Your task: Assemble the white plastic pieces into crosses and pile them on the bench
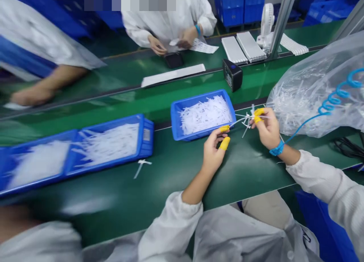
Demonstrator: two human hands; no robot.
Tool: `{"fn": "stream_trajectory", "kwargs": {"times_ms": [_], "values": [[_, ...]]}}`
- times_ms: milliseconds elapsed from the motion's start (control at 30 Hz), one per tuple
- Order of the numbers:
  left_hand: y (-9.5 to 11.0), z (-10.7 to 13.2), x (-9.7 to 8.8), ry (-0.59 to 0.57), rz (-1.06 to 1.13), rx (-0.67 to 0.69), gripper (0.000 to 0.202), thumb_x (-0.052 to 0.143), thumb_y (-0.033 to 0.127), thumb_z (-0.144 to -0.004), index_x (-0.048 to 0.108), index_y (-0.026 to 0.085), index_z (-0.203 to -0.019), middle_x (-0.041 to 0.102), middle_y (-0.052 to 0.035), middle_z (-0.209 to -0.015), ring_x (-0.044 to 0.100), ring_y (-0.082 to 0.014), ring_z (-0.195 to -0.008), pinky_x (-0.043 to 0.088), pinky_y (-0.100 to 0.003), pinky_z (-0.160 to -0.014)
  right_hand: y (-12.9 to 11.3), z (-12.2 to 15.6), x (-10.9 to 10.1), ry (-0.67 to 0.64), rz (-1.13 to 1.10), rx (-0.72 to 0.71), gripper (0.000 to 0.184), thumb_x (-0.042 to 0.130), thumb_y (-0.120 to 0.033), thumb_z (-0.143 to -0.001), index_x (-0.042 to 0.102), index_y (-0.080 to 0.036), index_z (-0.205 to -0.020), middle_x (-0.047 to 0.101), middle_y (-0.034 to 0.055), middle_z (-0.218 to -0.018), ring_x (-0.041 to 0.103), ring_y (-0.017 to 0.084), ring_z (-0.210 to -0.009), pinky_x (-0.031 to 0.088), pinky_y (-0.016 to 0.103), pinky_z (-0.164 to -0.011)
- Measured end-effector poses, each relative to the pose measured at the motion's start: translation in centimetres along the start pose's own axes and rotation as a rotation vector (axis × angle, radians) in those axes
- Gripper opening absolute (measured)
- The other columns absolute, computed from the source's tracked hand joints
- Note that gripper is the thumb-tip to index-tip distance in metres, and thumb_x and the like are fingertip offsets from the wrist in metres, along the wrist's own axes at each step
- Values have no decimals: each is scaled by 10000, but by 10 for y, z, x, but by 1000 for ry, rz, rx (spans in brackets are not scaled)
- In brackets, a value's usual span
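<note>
My right hand (267,129), wearing yellow finger cots and a blue wrist strap, pinches a small cluster of thin white strips (247,120) above the green bench. The strips stick out in several directions. My left hand (214,148) is close by on the left, its yellow-capped thumb and index finger apart. One strip end reaches the left index fingertip; whether it touches is unclear. Just beyond my left hand, a blue bin (182,136) holds a heap of white strips (206,114). A small joined piece of white strips (141,163) lies on the bench farther left.
More blue bins (146,137) of white strips stand at left. A clear plastic bag (309,99) of strips bulges at right, with a coiled blue cord (330,102) before it. A black box-shaped device (233,75) stands beyond the bin. Co-workers (170,23) work across and at left.
</note>
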State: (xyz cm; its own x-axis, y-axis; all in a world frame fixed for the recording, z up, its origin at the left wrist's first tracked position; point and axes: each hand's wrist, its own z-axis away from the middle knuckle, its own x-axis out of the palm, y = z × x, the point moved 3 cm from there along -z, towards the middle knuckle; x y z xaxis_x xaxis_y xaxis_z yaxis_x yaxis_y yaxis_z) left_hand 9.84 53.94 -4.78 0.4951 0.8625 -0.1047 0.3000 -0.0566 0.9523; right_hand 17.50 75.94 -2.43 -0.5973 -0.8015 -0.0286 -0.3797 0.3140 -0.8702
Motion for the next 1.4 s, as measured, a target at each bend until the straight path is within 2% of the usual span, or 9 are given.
{"fn": "stream_trajectory", "kwargs": {"times_ms": [133,233,467,600,767,933,1100,1200,1400], "values": [[12,15,-23,32,-290,161,308,620,279,-1042,715,208,-1327,798,-124,-1281,773,-226,-1101,629,-373,-970,17,-16,-12,89,36,5,168,632,-395,-1067,569,-265,-1154,727,54,-1169,756,156,-822,621,275,-640],[16,41,-67,110,-663,239,268,626,283,-1026,756,210,-1249,805,-119,-1236,762,-259,-1119,602,-419,-1022,25,-22,-19,121,119,20,151,612,-356,-1057,574,-254,-1161,739,53,-1132,739,158,-803,592,275,-639],[-5,91,-215,474,-1204,-152,504,561,349,-993,692,110,-1417,648,-292,-1494,593,-467,-1435,426,-691,-1209,32,-32,-25,-24,440,52,205,603,-287,-982,675,-182,-1142,763,117,-1080,693,233,-843,570,375,-779],[-16,95,-243,361,-1124,-233,450,558,326,-920,752,184,-1299,780,-210,-1288,734,-426,-1212,547,-612,-1105,33,-33,-22,-101,451,11,194,559,-111,-870,708,-192,-965,749,109,-1021,666,249,-891,559,403,-878],[-8,86,-190,258,-940,-211,310,644,399,-870,809,251,-1086,836,-130,-1130,794,-386,-1020,627,-568,-991,29,-30,-19,-83,415,-4,236,506,-45,-809,670,-212,-834,704,89,-972,651,249,-942,541,381,-883],[20,54,-63,-151,-412,-178,321,710,477,-968,829,198,-1073,820,-153,-1236,775,-317,-1186,608,-492,-1096,22,-26,-17,-85,384,-6,236,500,-63,-849,689,-200,-881,704,82,-965,631,232,-882,524,367,-859],[21,15,35,-475,82,-365,493,878,611,-861,821,157,-1043,834,-162,-1099,800,-243,-889,666,-404,-915,16,-19,-11,-101,376,-52,246,509,-71,-903,713,-201,-945,720,78,-968,648,229,-888,534,360,-853],[4,1,57,-515,267,-456,550,966,620,-751,800,138,-958,833,-158,-1039,775,-218,-791,663,-388,-837,13,-16,-8,-91,382,-111,275,518,-62,-904,724,-209,-1013,744,86,-1018,679,246,-960,558,384,-893],[-11,2,55,-487,443,-529,510,987,565,-749,798,136,-950,830,-135,-996,777,-212,-810,641,-385,-884,8,-5,-5,-116,421,-179,270,574,-142,-976,746,-233,-1163,780,102,-1109,713,277,-1062,597,444,-929]]}}
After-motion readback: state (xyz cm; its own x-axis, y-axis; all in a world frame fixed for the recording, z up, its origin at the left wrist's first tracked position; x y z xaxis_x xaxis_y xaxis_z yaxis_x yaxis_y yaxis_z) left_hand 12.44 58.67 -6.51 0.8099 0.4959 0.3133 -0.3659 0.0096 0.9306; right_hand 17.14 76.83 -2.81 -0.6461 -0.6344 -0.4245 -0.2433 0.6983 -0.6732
